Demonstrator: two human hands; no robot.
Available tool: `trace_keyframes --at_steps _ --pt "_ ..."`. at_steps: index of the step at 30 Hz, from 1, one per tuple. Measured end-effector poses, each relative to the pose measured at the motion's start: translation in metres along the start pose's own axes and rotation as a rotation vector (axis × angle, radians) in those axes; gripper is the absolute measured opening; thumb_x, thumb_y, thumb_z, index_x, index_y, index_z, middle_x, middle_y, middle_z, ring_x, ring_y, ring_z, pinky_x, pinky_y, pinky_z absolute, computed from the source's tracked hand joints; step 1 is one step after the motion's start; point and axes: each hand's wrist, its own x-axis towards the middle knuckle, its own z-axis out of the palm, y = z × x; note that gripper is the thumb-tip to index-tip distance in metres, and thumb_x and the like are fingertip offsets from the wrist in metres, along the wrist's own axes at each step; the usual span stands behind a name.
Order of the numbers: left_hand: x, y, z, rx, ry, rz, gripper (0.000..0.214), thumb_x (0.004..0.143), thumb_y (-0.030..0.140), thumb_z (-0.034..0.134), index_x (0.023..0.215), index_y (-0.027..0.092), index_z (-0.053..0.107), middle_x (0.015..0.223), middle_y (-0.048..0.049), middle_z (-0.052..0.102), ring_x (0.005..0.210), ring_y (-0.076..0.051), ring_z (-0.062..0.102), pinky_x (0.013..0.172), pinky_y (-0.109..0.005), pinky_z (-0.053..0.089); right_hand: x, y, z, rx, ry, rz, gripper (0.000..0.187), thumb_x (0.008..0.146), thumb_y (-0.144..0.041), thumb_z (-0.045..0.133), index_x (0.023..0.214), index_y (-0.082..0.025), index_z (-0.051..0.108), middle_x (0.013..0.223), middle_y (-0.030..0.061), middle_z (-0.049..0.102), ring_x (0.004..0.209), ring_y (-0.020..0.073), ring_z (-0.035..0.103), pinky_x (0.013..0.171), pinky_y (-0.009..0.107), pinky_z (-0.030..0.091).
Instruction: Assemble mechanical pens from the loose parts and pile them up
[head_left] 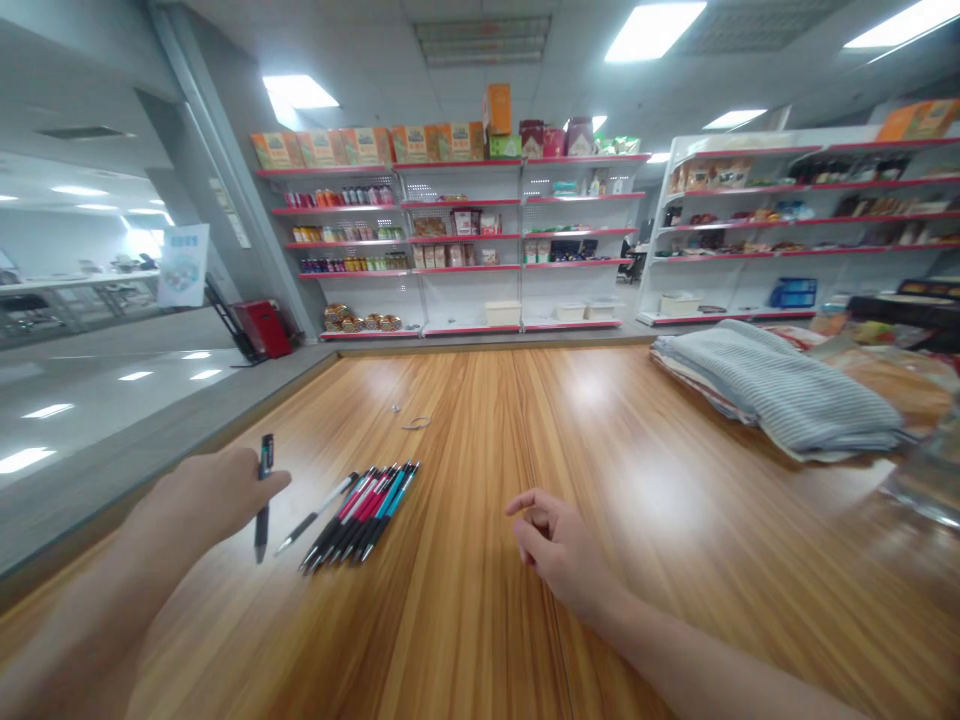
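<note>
A dark pen (262, 525) is gripped near its middle by my left hand (219, 492), held steeply with its tip pointing down at the left of the table. Just right of it, a white pen with a black grip (318, 515) lies slanted on the wood. Beside that is a row of several pens (363, 515) in black, white, red and blue, side by side with their tips towards me. My right hand (553, 545) is over the middle of the table, loosely curled, with the index finger and thumb apart and nothing visible between them.
A loose ring (417, 423) and a tiny object (396, 408) lie beyond the pens on the wooden table (480, 620). Folded striped cloths (780, 390) are stacked at the right, near a clear container (934, 470). Stocked shelves (465, 235) stand behind the table.
</note>
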Motion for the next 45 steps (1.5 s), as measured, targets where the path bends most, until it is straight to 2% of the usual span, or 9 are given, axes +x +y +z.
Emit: trace_keyframes --at_steps 3,7,12,16,19,28,36,40,45 --pt "-0.019 0.020 -0.016 0.162 0.015 0.162 0.035 0.079 0.050 0.051 0.069 0.017 0.053 0.061 -0.0012 0.057 0.060 -0.017 0.050 0.059 -0.025 0.025 0.001 0.000 0.001 -0.006 0.008 0.000 0.014 0.087 -0.027 0.049 0.093 -0.017 0.056 0.054 -0.0051 0.049 0.049 0.0090 0.044 0.047 0.020 0.032" --pt "-0.043 0.055 -0.017 0.072 -0.006 0.310 0.028 0.077 0.041 0.055 0.065 0.016 0.053 0.058 -0.0001 0.055 0.057 -0.015 0.049 0.055 -0.025 0.024 0.001 -0.004 0.000 -0.012 -0.011 0.007 0.014 0.087 -0.028 0.050 0.092 -0.016 0.056 0.055 -0.0048 0.049 0.050 0.0090 0.043 0.047 0.021 0.032" --pt "-0.084 0.113 0.005 -0.646 -0.421 0.372 0.021 0.077 0.036 0.051 0.067 0.018 0.049 0.048 0.0029 0.049 0.044 -0.013 0.048 0.043 -0.023 0.031 -0.003 -0.009 0.000 0.015 -0.067 0.001 0.019 0.089 -0.033 0.052 0.095 -0.017 0.058 0.064 -0.0026 0.053 0.054 0.0086 0.045 0.050 0.021 0.033" --pt "-0.126 0.166 0.039 -1.319 -0.569 0.366 0.022 0.079 0.037 0.055 0.072 0.019 0.046 0.053 0.0027 0.052 0.043 -0.011 0.048 0.042 -0.023 0.038 -0.010 -0.014 0.002 -0.038 -0.237 -0.073 0.025 0.090 -0.039 0.052 0.093 -0.017 0.063 0.073 0.0006 0.058 0.062 0.0102 0.048 0.055 0.022 0.035" --pt "-0.146 0.189 0.062 -1.588 -0.610 0.373 0.031 0.080 0.044 0.059 0.070 0.018 0.046 0.055 0.0020 0.051 0.045 -0.011 0.049 0.044 -0.022 0.040 -0.013 -0.014 0.005 -0.108 -0.291 -0.088 0.028 0.090 -0.039 0.052 0.080 -0.015 0.063 0.065 -0.0010 0.053 0.057 0.0093 0.044 0.052 0.021 0.031" --pt "-0.168 0.204 0.068 -1.659 -0.615 0.466 0.031 0.084 0.044 0.059 0.081 0.013 0.063 0.061 -0.0003 0.050 0.056 -0.010 0.046 0.052 -0.021 0.036 -0.016 -0.011 -0.002 0.007 -0.158 -0.026 0.029 0.089 -0.037 0.054 0.073 -0.013 0.060 0.065 0.0001 0.055 0.061 0.0108 0.050 0.057 0.022 0.038" --pt "-0.172 0.221 0.073 -1.704 -0.759 0.562 0.037 0.087 0.043 0.056 0.103 0.011 0.063 0.067 -0.0010 0.052 0.056 -0.009 0.046 0.052 -0.022 0.037 -0.025 -0.021 -0.021 0.218 -0.227 -0.021 0.031 0.088 -0.040 0.057 0.078 -0.011 0.062 0.070 0.0030 0.059 0.068 0.0132 0.056 0.067 0.027 0.044" --pt "-0.177 0.212 0.072 -1.666 -0.754 0.639 0.044 0.078 0.031 0.070 0.117 0.017 0.055 0.088 -0.0044 0.058 0.072 -0.012 0.054 0.058 -0.022 0.044 -0.022 -0.019 -0.021 0.194 -0.115 0.041 0.026 0.085 -0.037 0.062 0.077 -0.012 0.063 0.060 -0.0020 0.052 0.054 0.0076 0.046 0.055 0.021 0.039" --pt "-0.181 0.211 0.067 -1.625 -0.746 0.668 0.038 0.081 0.027 0.066 0.116 0.016 0.054 0.081 -0.0034 0.059 0.073 -0.014 0.057 0.061 -0.025 0.047 -0.021 -0.015 -0.022 0.267 -0.152 0.079 0.023 0.086 -0.035 0.062 0.085 -0.012 0.064 0.063 -0.0017 0.053 0.048 0.0042 0.040 0.044 0.017 0.030"
